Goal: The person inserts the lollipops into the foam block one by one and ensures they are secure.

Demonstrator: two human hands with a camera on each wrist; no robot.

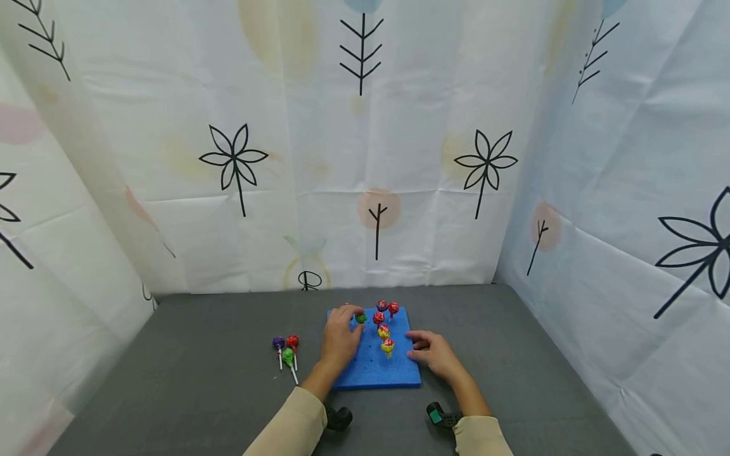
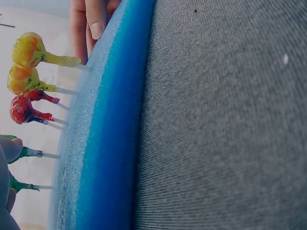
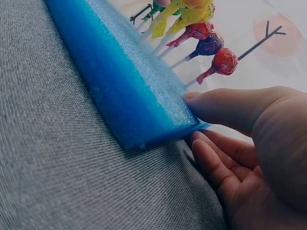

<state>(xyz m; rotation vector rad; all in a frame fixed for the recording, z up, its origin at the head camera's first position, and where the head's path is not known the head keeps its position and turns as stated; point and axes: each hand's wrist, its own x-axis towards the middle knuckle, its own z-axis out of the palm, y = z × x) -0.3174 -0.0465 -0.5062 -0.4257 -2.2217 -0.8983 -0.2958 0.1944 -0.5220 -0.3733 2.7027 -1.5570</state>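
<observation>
My left hand (image 1: 339, 339) is over the back left of a blue foam board (image 1: 371, 373), pinching a green lollipop (image 1: 361, 318) by its wrapped head. In the left wrist view, two green lollipops (image 2: 18, 185) stand with their sticks in the foam, thumb and a fingertip at their heads. My right hand (image 1: 438, 354) grips the board's right edge, thumb on top and the other fingers curled at its side and below. Also upright in the board are yellow lollipops (image 1: 387, 346), red lollipops (image 1: 393, 308) and a purple lollipop (image 3: 209, 45).
Left of the board, a purple lollipop (image 1: 278, 342), a red lollipop (image 1: 293, 341) and a green lollipop (image 1: 288, 356) lie on the grey tabletop (image 1: 217, 380). Patterned white cloth (image 1: 319, 221) encloses the table at the back and both sides.
</observation>
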